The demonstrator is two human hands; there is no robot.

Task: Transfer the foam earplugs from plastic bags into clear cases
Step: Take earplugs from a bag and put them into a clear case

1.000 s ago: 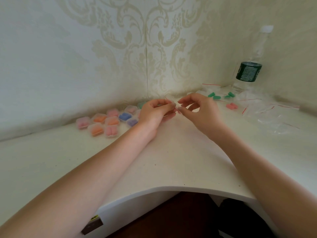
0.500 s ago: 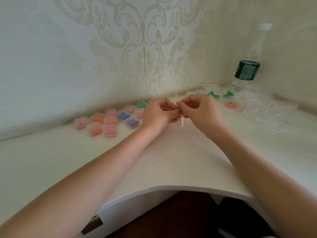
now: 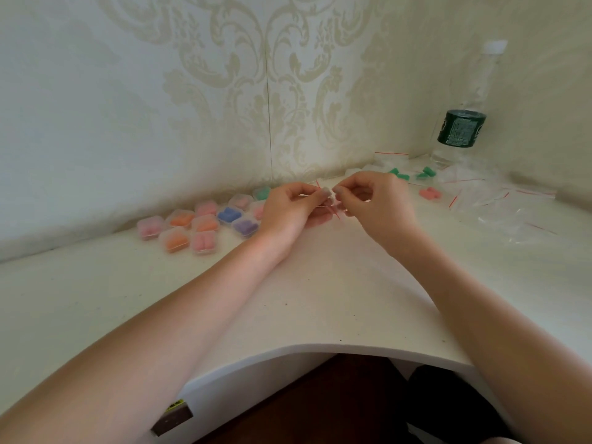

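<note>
Currently both hands' fingers pinch one small plastic bag above the counter; contents too small to tell. Left hand, right hand. Ten or so filled cases sit left. Green earplugs, pink earplugs still loose right among emptied bags.

Soft, even daylight, slightly washed out.
The pale worktop and patterned wall look milky and low in contrast, with only faint shadows under the forearms. Wide-angle bending curves the edges; the bottle top nearly bleaches out; fine detail is soft.
</note>
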